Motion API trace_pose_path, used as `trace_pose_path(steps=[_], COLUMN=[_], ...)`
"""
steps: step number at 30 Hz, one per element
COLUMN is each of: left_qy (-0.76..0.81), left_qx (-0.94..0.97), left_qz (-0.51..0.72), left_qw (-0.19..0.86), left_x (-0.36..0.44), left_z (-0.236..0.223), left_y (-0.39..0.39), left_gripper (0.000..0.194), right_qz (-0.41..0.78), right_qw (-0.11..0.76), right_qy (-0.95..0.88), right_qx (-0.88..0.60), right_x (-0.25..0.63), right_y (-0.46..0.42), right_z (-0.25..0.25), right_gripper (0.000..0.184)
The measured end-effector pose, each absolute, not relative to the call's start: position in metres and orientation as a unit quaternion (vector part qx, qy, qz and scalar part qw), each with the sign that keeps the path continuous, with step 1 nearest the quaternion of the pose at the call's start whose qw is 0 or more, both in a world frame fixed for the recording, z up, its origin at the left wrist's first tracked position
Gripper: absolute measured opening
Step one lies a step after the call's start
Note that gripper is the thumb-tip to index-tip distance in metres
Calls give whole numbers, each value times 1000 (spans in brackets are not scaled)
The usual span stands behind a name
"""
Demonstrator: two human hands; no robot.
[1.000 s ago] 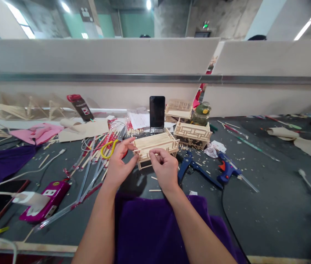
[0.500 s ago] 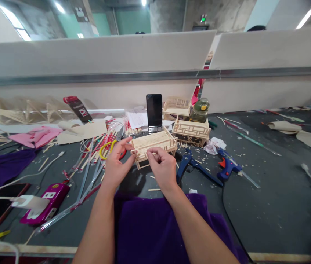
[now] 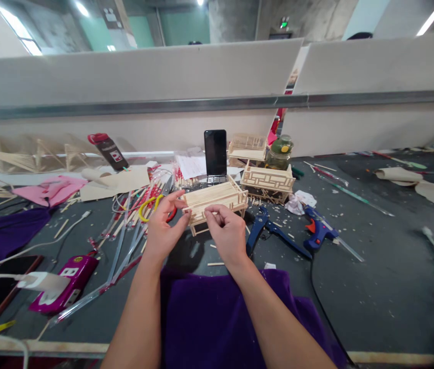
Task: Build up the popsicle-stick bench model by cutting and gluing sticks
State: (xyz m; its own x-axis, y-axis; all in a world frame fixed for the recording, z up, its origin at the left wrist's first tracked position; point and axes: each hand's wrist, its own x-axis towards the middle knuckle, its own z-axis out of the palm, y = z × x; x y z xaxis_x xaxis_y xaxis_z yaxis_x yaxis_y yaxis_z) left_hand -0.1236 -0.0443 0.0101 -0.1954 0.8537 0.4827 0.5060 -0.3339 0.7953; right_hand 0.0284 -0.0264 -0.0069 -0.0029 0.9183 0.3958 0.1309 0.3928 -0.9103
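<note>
A small model of pale wooden sticks [image 3: 217, 196], with a flat slatted top and a low railing, is in front of me at mid-view. My left hand [image 3: 166, 225] is at its left end, thumb at the near corner and fingers behind, gripping that end. My right hand [image 3: 227, 230] is closed in a pinch at the near railing; what lies between its fingertips is too small to make out. A dark shadow falls on the table below the model. Two similar stick models, a nearer one [image 3: 268, 179] and a farther one [image 3: 247, 147], stand behind it to the right.
A propped phone [image 3: 215, 152] stands behind the model. To the right lie a blue cutter [image 3: 259, 230], a blue glue gun [image 3: 319, 233] and crumpled tissue [image 3: 300, 202]. Leftward are yellow-handled scissors [image 3: 148, 209], red-tipped sticks and a magenta power strip [image 3: 66, 282]. Purple cloth [image 3: 217, 318] covers my lap.
The view has shifted slightly, so most things sit a little higher and farther left. Both hands keep nearly the same pose at the model.
</note>
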Motion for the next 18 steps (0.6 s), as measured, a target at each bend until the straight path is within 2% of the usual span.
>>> trace_pose_path(steps=[18], left_qy=[547], left_qx=[618], left_qz=[543], left_qw=[158], left_x=[-124], left_z=[9], left_y=[-43], left_gripper=[45], right_qz=[355], right_qw=[555], right_qy=[-619], right_qx=[-426], right_x=[29], right_y=[-26], right_z=[-6], right_gripper=[19])
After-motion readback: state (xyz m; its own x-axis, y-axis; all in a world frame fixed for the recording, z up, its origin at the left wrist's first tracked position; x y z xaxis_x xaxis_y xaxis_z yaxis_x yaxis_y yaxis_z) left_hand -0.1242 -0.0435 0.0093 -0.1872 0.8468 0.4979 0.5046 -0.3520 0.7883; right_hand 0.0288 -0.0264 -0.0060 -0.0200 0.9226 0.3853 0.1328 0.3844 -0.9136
